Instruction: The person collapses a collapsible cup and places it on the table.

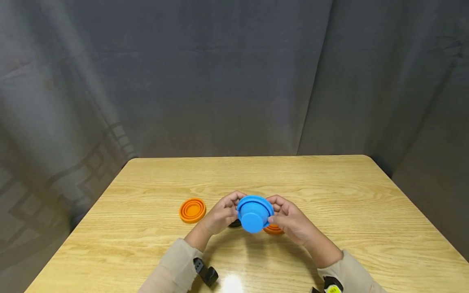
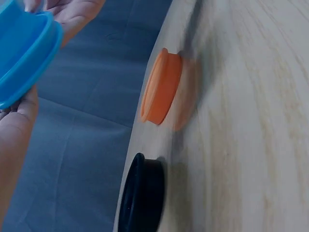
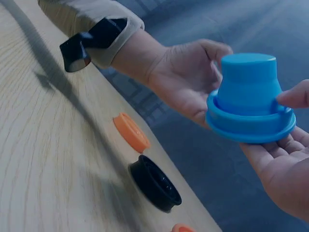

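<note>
Both hands hold up a blue collapsible cup (image 1: 253,211) above the table, one on each side. Its narrow base is pushed out and faces the head camera, tilted. My left hand (image 1: 221,213) pinches the left rim between thumb and fingers. On the opposite rim, the thumb and fingers of my right hand (image 1: 294,223) do the same. The right wrist view shows the cup (image 3: 251,96) with its base upward and a wide stepped rim below. Beneath the hands, partly hidden, lie a flattened black cup (image 1: 235,224) and a flattened orange cup (image 1: 274,230).
Another flattened orange cup (image 1: 192,210), ringed inside, lies left of the left hand on the wooden table (image 1: 329,183). Dark grey curtains (image 1: 220,81) hang behind and beside the table. Each sleeve carries a black wrist camera (image 1: 206,272).
</note>
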`<state>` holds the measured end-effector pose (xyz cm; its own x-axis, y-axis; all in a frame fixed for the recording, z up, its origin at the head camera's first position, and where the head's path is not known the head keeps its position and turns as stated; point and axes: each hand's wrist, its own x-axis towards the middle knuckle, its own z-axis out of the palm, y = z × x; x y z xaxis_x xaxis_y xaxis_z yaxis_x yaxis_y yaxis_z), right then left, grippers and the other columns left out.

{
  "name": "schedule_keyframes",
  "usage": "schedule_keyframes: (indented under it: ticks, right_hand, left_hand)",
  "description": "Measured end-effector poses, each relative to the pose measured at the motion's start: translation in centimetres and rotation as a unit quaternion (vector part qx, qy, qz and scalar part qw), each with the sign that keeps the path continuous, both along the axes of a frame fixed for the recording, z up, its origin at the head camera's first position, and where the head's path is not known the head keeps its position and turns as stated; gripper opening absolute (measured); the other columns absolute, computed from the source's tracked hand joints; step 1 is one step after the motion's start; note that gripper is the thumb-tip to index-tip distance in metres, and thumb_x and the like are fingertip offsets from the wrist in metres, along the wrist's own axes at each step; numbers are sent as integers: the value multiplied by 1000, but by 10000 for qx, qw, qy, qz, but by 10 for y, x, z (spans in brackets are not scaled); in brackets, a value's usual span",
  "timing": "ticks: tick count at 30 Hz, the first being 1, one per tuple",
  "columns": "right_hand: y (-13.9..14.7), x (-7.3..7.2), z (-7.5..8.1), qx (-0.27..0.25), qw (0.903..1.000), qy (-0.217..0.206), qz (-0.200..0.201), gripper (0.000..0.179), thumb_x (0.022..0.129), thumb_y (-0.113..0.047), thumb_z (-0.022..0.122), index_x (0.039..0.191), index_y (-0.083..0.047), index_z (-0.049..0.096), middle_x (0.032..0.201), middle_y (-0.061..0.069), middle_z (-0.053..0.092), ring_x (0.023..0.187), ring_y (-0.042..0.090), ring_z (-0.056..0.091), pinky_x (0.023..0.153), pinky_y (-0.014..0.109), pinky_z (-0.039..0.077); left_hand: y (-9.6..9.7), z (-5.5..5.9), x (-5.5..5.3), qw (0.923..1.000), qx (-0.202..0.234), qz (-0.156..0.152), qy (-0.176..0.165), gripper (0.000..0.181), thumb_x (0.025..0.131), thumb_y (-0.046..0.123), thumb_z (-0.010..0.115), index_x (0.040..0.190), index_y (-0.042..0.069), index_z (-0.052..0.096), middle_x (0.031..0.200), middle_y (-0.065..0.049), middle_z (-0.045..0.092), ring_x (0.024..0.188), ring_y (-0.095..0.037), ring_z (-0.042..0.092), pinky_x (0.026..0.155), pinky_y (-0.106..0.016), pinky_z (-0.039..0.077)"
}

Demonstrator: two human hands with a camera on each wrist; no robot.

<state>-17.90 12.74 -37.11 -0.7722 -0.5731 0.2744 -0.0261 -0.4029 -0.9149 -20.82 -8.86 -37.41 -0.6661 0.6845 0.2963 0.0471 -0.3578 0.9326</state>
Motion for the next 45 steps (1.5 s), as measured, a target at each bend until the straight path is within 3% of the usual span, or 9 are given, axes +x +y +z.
schedule_keyframes:
  ticks: [6, 13, 22, 30, 45]
  right_hand:
    - [-1, 1, -1, 167, 9998, -70, -54, 23, 81, 2, 52, 103, -3, 48, 95, 8, 54, 84, 16, 56, 73, 28, 47]
    - [-2, -1, -4, 481, 9986, -137, -197, 22, 80, 1, 56, 98, -2, 45, 90, 8, 53, 81, 15, 55, 71, 27, 47]
    - [-4, -2, -6, 557, 9984, -58, -81, 22, 78, 1, 57, 95, 0, 43, 86, 8, 51, 79, 15, 55, 68, 26, 48]
    - [-8, -3, -8, 763, 9967, 61, -270, 24, 76, 2, 58, 92, 1, 41, 84, 8, 50, 75, 13, 54, 65, 24, 48]
    - [-14, -1, -8, 974, 9924, 168, -739, 24, 68, 9, 51, 89, 6, 39, 78, 6, 47, 69, 10, 48, 60, 21, 44]
  left_hand:
    - [1, 0, -1, 9997, -216, -57, 13, 27, 84, 17, 55, 105, 3, 45, 93, -5, 49, 83, -12, 48, 73, -23, 43]
    - [2, -2, 0, 9993, -345, 28, -124, 32, 84, 14, 56, 106, -6, 43, 93, -5, 49, 83, -12, 48, 74, -23, 43]
    - [1, -1, -1, 9975, -683, -60, 197, 54, 81, 17, 61, 109, -22, 35, 96, -4, 54, 84, -11, 53, 73, -23, 45]
    - [4, 1, 0, 9932, -1041, 250, 453, 42, 81, 5, 58, 107, -22, 38, 95, -4, 54, 82, -10, 52, 72, -22, 45]
    - [7, -2, 0, 9885, -1214, 589, 687, 29, 78, -7, 50, 104, -18, 43, 90, -4, 52, 75, -9, 48, 66, -20, 43]
